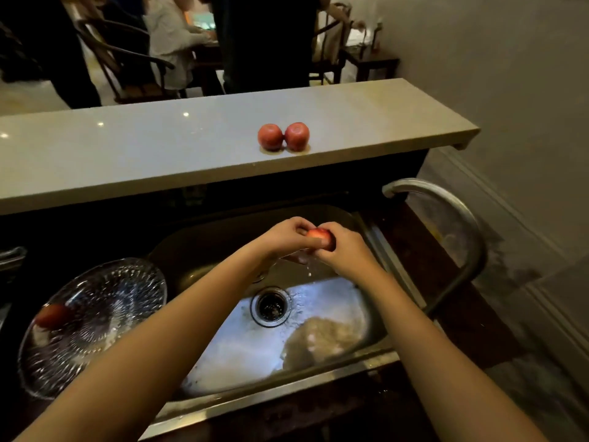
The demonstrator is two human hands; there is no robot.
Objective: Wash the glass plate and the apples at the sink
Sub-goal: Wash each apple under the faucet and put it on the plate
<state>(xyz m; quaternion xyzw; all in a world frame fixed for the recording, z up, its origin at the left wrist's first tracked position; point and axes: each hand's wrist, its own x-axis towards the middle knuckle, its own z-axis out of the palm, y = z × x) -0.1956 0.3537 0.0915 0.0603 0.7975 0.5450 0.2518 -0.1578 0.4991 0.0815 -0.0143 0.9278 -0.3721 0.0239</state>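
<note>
Both hands, left [285,236] & right [342,250], clamped on one apple [319,235] over the sink [366,330]: you should turn it w/ your thumbs, rubbing all round, grip firm since it's wet.

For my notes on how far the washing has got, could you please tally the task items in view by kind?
Apples: 4: one held in both hands over the sink, two side by side on the raised counter, one on the plate
Glass plates: 1, left of the sink
Total: 5
</note>
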